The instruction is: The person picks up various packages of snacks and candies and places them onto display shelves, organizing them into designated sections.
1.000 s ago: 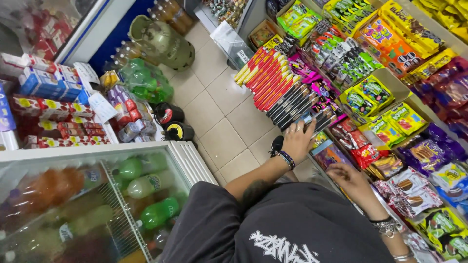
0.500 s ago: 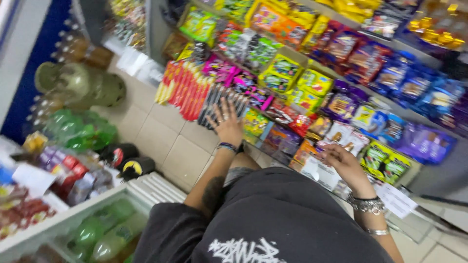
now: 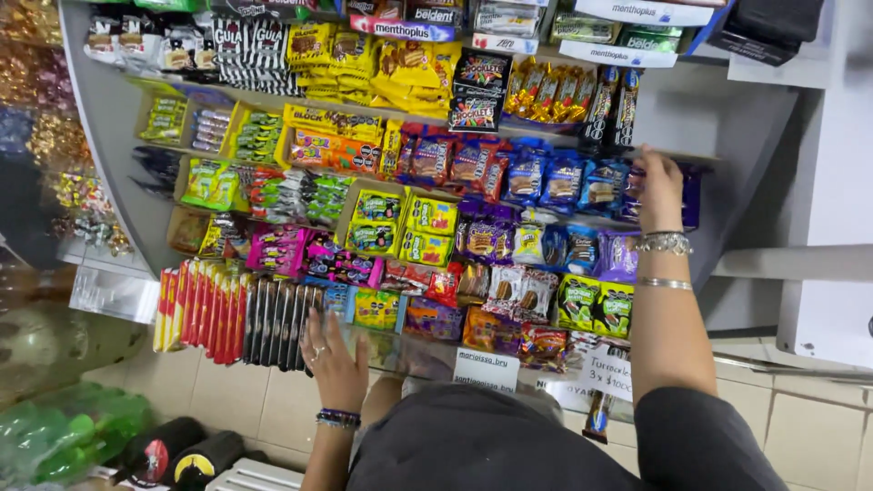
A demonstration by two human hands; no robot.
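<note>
1. Left hand (image 3: 335,364), lower centre: fingers spread flat on the dark bars (image 3: 277,323), holding nothing.
2. Right hand (image 3: 658,189), upper right: fingers narrow against one blue packet (image 3: 605,188); grip unclear.
3. Two bracelets (image 3: 665,244) on that wrist.

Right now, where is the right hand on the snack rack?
In the head view, the right hand is up at the right end of the rack, on the blue cookie packs, just below the gold-wrapped chocolates.

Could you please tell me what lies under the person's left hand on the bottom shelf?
The left hand rests flat on the row of dark, slim upright packets beside the red ones. Whatever sits directly beneath the palm is covered.
</note>
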